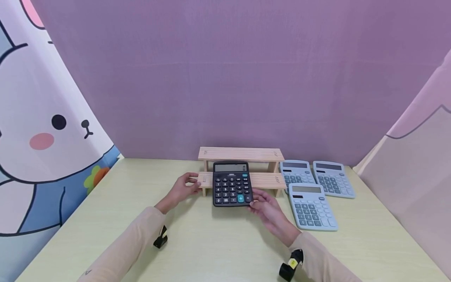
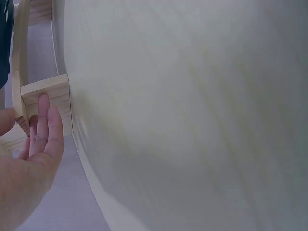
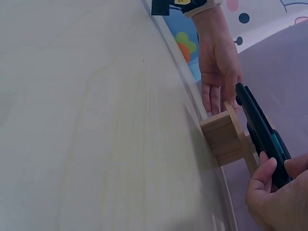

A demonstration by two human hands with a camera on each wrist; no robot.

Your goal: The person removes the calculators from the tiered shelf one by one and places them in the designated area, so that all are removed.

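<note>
A black calculator [image 1: 232,186] with a teal plus key is tilted up over the lower tier of a two-step wooden stand [image 1: 267,180]. My right hand [image 1: 271,213] pinches its lower right corner, thumb and fingers on opposite faces, as the right wrist view shows at the calculator's edge [image 3: 262,139]. At the stand's left end, my left hand [image 1: 183,190] holds the lower tier. In the left wrist view the thumb lies over the board end [image 2: 20,108] and the fingers reach beneath it, near the side support [image 2: 50,91].
Right of the stand lie several light blue calculators: one in front [image 1: 311,207], one behind it [image 1: 296,170] and one farther right [image 1: 334,178]. A purple backdrop [image 1: 239,78] rises behind the pale table [image 1: 218,250]. Cartoon-printed cloth [image 1: 53,156] hangs at the left.
</note>
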